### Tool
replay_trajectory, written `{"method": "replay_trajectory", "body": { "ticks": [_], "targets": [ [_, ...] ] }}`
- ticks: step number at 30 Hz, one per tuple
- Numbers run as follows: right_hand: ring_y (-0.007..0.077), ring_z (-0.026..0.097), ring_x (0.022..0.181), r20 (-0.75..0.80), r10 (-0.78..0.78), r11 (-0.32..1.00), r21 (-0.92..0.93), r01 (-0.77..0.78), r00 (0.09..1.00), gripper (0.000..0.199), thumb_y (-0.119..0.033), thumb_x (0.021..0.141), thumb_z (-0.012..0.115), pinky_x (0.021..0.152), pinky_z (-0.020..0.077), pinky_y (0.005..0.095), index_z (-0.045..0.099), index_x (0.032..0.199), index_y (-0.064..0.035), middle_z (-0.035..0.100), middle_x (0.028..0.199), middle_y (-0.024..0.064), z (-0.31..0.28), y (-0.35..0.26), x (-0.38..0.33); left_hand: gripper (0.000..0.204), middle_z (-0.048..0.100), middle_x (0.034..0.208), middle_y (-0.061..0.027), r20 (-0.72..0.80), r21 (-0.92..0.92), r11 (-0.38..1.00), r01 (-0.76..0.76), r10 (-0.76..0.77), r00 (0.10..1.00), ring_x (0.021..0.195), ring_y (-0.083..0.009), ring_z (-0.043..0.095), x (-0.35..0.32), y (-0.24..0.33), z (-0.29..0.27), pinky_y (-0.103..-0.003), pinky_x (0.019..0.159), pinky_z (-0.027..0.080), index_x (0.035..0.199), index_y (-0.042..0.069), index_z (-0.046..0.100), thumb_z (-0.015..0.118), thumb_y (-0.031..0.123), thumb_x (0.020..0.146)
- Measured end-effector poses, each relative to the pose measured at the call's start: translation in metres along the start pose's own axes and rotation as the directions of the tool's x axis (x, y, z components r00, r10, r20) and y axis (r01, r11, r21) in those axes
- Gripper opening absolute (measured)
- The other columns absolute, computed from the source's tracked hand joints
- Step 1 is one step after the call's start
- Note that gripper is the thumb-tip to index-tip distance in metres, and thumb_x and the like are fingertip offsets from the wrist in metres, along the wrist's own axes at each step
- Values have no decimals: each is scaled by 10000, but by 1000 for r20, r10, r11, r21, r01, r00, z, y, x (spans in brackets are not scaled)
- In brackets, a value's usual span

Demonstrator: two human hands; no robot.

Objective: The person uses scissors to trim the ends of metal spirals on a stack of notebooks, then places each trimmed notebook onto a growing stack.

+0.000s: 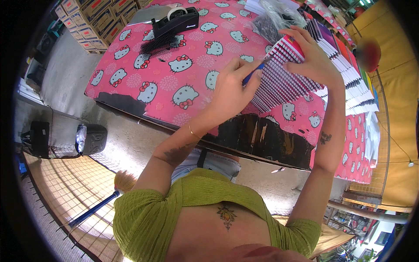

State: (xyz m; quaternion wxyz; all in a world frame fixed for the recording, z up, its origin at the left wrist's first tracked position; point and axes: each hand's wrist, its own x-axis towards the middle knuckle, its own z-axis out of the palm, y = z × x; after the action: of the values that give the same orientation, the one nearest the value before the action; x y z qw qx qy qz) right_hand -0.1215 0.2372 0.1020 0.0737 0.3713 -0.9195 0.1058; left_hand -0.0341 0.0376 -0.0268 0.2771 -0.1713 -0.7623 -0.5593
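Observation:
A fanned stack of coil-bound notebooks [279, 81] lies on the table, its dark plastic coils facing me and a red cover showing on top. My left hand [235, 83] is closed around a blue-handled tool [253, 75] with a narrow metal tip. That tip points at the coil ends on the stack's left edge; whether it touches them I cannot tell. My right hand [315, 63] grips the top of the stack, its thumb over the coils and its fingers reaching past the far corner.
More coil-bound notebooks [349, 76] are piled at the right. Behind the stack sits a clear plastic bag [279, 19]. A black tape dispenser [176, 22] and loose black coils [159, 43] lie far left on the pink patterned table cover [174, 83]. Cartons [94, 22] are stacked beyond.

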Motion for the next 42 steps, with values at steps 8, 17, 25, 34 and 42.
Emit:
{"method": "replay_trajectory", "body": {
  "ticks": [8,17,25,34,42],
  "targets": [
    [399,434,1295,2,10,1000,15,-10,1000,735,-342,670,688,1041,387,431,472,1363,-226,354,1474,199,-1,-2,0,354,644,857,-74,275,-623,614,485,-408,870,720,-127,626,-1,-5,0,-249,660,500,1214,-65,580,479,193,994],
    [403,439,1288,5,1,1000,27,-1,1000,744,-342,663,700,1038,392,434,473,1362,-226,359,1471,196,-1,-3,0,322,594,738,-20,175,-596,692,408,-383,907,660,-67,531,-5,2,6,-239,601,443,1171,-54,623,499,172,977],
    [406,437,1291,-4,1,1000,-5,-1,1000,749,-344,659,706,1036,395,441,474,1363,-239,356,1474,196,-1,-2,0,318,647,906,-88,99,-253,933,256,-238,966,710,-139,613,-5,0,2,-274,655,502,1166,-53,616,487,182,994],
    [362,448,1289,26,0,1000,1,0,1000,761,-259,674,711,1048,379,396,449,1388,-216,349,1475,150,-1,-1,1,379,664,1030,-174,373,-705,403,584,-489,788,903,-286,698,-23,-13,0,-365,799,575,1248,-52,521,454,225,998],
    [394,446,1286,-3,-13,1000,16,13,1000,740,-355,681,714,1046,385,432,467,1368,-239,363,1467,189,1,1,1,364,661,1016,-188,378,-725,366,583,-496,782,864,-287,700,-16,-13,3,-371,745,583,1205,-53,520,460,239,997]
  ]
}}
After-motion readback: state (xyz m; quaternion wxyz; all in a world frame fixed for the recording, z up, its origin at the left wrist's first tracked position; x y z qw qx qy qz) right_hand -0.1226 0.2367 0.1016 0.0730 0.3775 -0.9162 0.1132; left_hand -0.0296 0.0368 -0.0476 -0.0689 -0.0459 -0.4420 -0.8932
